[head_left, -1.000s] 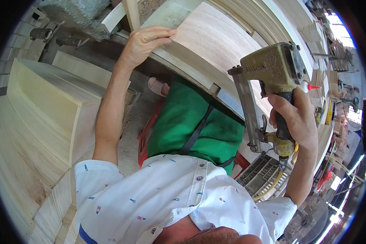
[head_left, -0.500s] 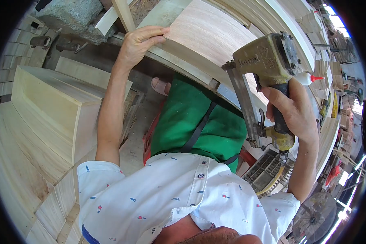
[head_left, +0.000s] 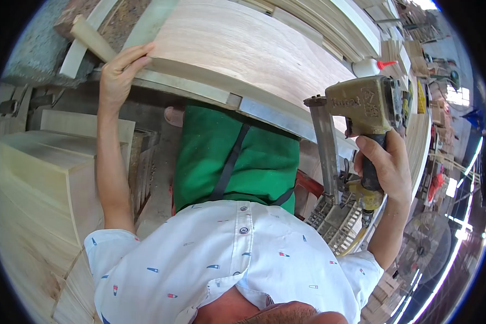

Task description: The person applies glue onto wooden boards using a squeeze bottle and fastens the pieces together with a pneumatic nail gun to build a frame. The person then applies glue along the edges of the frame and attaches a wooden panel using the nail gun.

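Observation:
My left hand (head_left: 119,75) pinches the near left corner of a thin wooden panel (head_left: 227,40), thumb and fingers together at its edge. The panel lies on the workbench, with a narrow wood strip (head_left: 200,73) along its near side. In my right hand (head_left: 389,162) is a worn olive-coloured nail gun (head_left: 362,102), my fingers wrapped round its black handle. Its long magazine points toward me and its nose is over the panel's right part. Whether the nose touches the panel I cannot tell.
A white glue bottle (head_left: 366,68) with a red tip lies beyond the nail gun. Long boards (head_left: 329,24) are stacked behind the panel. Wooden boxes (head_left: 43,162) stand at the left, below a rough stone block (head_left: 38,48). A fan (head_left: 424,245) is at the lower right.
The view has swung, so the bench and my left hand appear further left. The nail gun now shows nearer the panel's right end. Both hands keep their grips.

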Demonstrator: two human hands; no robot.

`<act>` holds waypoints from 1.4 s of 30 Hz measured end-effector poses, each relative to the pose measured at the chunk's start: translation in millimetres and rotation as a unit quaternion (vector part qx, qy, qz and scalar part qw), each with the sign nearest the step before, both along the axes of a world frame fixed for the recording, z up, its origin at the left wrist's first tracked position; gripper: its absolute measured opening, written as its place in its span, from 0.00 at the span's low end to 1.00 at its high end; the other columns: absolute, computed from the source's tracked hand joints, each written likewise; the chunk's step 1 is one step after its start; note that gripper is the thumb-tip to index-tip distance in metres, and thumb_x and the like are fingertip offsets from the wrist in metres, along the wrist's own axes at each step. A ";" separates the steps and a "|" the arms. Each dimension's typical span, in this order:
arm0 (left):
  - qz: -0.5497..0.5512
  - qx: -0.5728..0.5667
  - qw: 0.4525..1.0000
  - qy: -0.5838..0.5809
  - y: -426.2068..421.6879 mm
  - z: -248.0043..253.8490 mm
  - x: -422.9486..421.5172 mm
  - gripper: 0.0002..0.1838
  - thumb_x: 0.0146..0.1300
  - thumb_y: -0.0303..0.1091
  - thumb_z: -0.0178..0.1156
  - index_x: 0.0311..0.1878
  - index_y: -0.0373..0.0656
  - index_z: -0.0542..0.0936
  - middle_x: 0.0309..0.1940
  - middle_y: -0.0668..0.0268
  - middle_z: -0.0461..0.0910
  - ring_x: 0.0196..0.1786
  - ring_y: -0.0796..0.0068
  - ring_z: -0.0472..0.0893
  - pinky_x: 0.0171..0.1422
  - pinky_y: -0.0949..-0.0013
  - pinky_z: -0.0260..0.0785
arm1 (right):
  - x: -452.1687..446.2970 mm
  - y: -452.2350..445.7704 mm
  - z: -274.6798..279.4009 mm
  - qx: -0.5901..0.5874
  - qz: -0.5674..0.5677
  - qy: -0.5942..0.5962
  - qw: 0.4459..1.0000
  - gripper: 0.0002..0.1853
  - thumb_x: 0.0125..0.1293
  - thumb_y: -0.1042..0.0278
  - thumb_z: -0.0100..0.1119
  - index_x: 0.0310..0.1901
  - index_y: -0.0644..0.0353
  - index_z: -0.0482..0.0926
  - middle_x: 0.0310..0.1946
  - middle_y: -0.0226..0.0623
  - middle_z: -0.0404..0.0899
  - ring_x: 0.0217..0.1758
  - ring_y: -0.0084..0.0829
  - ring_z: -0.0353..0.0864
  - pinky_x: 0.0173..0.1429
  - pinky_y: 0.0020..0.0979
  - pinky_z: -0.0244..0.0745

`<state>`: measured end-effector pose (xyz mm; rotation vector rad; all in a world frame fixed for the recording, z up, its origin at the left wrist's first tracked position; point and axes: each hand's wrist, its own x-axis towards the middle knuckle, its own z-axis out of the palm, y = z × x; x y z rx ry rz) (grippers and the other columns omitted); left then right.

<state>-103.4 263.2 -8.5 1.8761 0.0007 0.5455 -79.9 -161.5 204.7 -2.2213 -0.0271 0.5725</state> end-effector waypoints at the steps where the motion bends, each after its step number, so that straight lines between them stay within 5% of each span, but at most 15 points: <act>1: 0.003 0.002 1.000 0.004 0.8 -0.3 -0.3 0.14 0.60 0.19 0.62 0.50 0.36 0.84 0.48 0.62 0.84 0.50 0.77 0.80 0.57 0.75 0.71 | -0.4 -3.2 -2.0 0.005 -0.004 0.000 1.000 0.12 0.62 0.70 0.61 0.42 0.69 0.74 0.24 0.33 0.76 0.21 0.22 0.76 0.25 0.26 0.69; 15: 0.011 0.008 1.000 0.027 2.2 -2.0 -0.9 0.15 0.62 0.20 0.62 0.52 0.35 0.82 0.51 0.62 0.82 0.52 0.76 0.79 0.59 0.75 0.69 | -2.6 -24.3 -6.9 -0.061 -0.007 0.002 0.998 0.13 0.63 0.69 0.61 0.43 0.70 0.74 0.23 0.34 0.77 0.21 0.22 0.75 0.25 0.25 0.68; 25: 0.017 0.025 0.999 0.035 12.8 -14.3 -2.5 0.16 0.65 0.22 0.59 0.56 0.36 0.80 0.54 0.63 0.81 0.56 0.76 0.77 0.63 0.74 0.66 | -34.2 -94.6 3.6 -0.043 -0.178 -0.029 0.983 0.14 0.63 0.69 0.61 0.43 0.70 0.73 0.21 0.36 0.76 0.20 0.24 0.74 0.24 0.25 0.67; 42: 0.030 0.053 0.997 0.046 12.4 -11.7 -3.1 0.16 0.66 0.25 0.60 0.58 0.38 0.79 0.54 0.63 0.80 0.58 0.76 0.76 0.66 0.72 0.65 | -27.6 -96.3 -10.0 -0.003 -0.146 -0.010 0.989 0.14 0.63 0.67 0.63 0.41 0.68 0.72 0.24 0.34 0.75 0.21 0.22 0.76 0.25 0.25 0.69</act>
